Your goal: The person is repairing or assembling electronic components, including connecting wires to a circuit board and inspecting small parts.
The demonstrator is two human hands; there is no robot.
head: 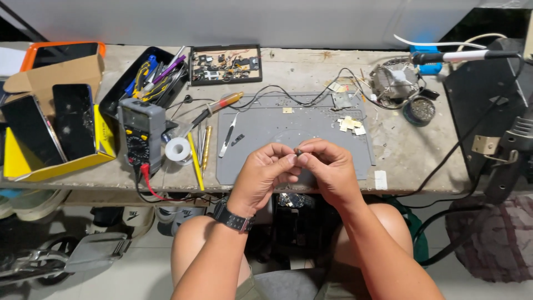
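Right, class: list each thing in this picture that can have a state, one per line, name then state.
left hand: pinching a small dark part, fingers closed
right hand: pinching the same small dark part
small dark part: held between both hands above the grey mat
grey mat: flat on the bench
multimeter: lying flat, leads plugged in
tape roll: lying flat
tweezers: lying on the mat
phones: screens dark, propped in a yellow box

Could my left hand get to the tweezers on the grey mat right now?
Probably yes. The tweezers lie uncovered on the grey mat, just ahead-left of the left hand, nothing between them. But that hand and the right hand both pinch a small dark part, so it must let go first.
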